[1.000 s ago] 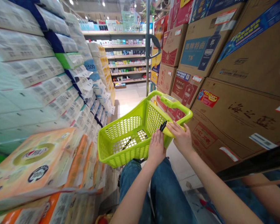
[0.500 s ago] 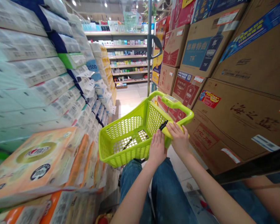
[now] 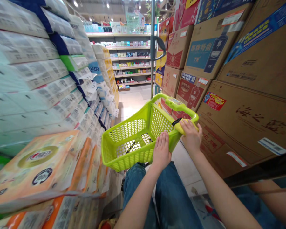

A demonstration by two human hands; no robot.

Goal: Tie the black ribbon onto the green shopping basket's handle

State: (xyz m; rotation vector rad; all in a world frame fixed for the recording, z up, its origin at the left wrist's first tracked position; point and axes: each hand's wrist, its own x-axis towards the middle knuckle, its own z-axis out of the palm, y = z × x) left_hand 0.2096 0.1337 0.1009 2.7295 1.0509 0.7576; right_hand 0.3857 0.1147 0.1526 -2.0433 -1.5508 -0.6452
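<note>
A lime-green shopping basket (image 3: pixel 131 159) with perforated walls stands in front of my knees, its long handle raised at the right. My left hand (image 3: pixel 161 149) lies against its near side, fingers stretched out and close together, fingertips at the rim. My right hand (image 3: pixel 191 135) is closed over a yellow cloth (image 3: pixel 179 128) with a black edge. It presses the cloth on the basket's right corner, just below the handle (image 3: pixel 183 109). Inside the basket, the slotted floor shows, with a dark rod-like piece lying across it. My right fingertips partly cover the cloth.
Stacked cartons (image 3: pixel 250 127) wall the right side. White paper packs (image 3: pixel 38 70) and orange tissue packs (image 3: pixel 35 165) are piled at the left. A grey upright pole with a handle (image 3: pixel 153 47) rises behind the basket. Stocked shelves (image 3: pixel 131 58) stand at the aisle's far end.
My right hand has slid right along the basket's rim with the yellow cloth, away from my left hand toward the corner under the handle. My left hand and the basket have barely moved.
</note>
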